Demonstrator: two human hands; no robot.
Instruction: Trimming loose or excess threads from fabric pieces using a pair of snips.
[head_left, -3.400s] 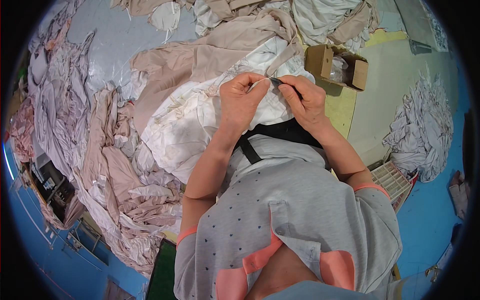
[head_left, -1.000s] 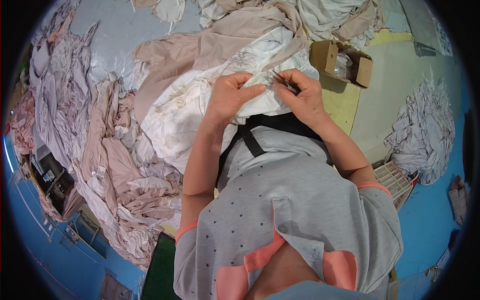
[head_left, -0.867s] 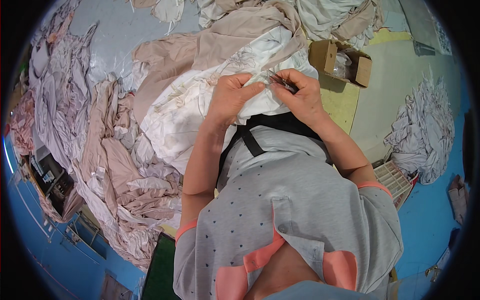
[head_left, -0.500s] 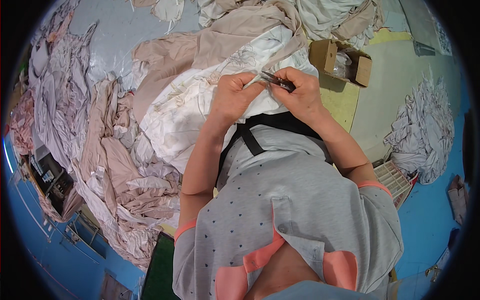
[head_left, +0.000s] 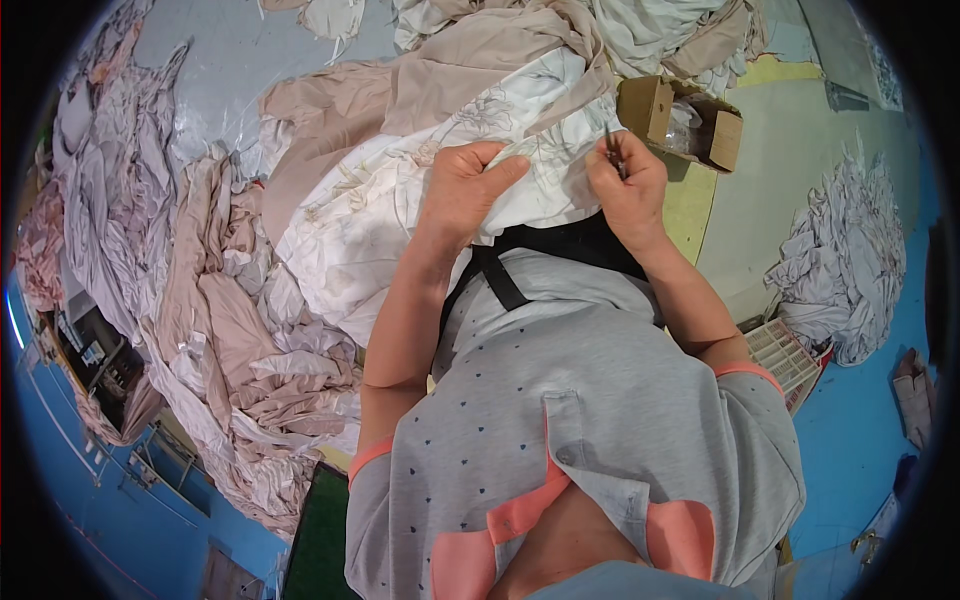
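White fabric with a line-drawn floral pattern (head_left: 345, 235) lies bunched across my lap and the work surface, joined by beige cloth (head_left: 470, 65) beyond it. My left hand (head_left: 465, 190) pinches an edge of the white fabric between thumb and fingers. To the right, my right hand (head_left: 632, 188) is closed around small dark thread snips (head_left: 615, 155), whose blades point away from me. The snips are apart from the left hand, above the fabric's right part. My right fingers partly hide their handles.
An open cardboard box (head_left: 690, 125) with clear plastic inside stands beyond my right hand. Heaps of beige and pale cloth (head_left: 240, 330) lie to the left. A pale grey pile (head_left: 840, 260) and a cream plastic crate (head_left: 785, 360) are at the right.
My right hand has moved right with the snips, away from my left hand, and the blades have turned to point away from me. The left hand stays on the fabric.
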